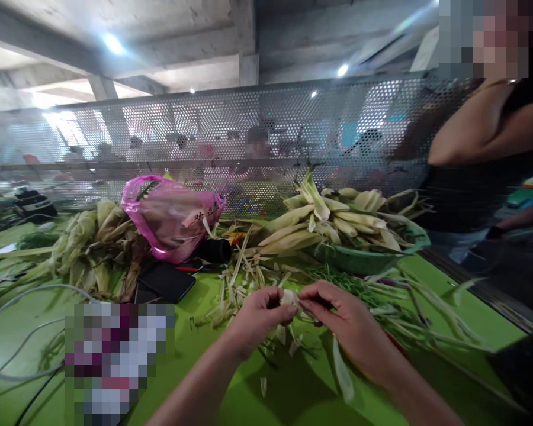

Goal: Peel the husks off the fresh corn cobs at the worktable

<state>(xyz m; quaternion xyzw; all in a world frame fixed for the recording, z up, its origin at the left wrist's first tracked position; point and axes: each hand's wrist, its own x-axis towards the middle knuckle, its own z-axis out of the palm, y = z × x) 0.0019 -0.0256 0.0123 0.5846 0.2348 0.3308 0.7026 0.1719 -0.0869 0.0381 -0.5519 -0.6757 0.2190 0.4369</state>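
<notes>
Above the green table (293, 396), a small, pale piece of corn husk (288, 297) is pinched between my hands. My left hand (261, 315) grips it with thumb and bent fingers from the left side. From the right, my right hand (337, 310) holds its other edge with thumb and forefinger together; part of the husk is hidden by the fingers. Small husk scraps (295, 344) lie on the table below. A longer husk strip (343, 371) lies under my right wrist. Shredded husk bits (235, 299) are scattered just beyond my hands.
A green basket (364, 260) heaped with corn husks (333, 219) stands at back right. Behind my left hand are a pink plastic bag (169, 219), a black phone (167, 281) and a husk pile (93, 248). Cables (26, 290) cross the left. A person (484, 136) stands at right.
</notes>
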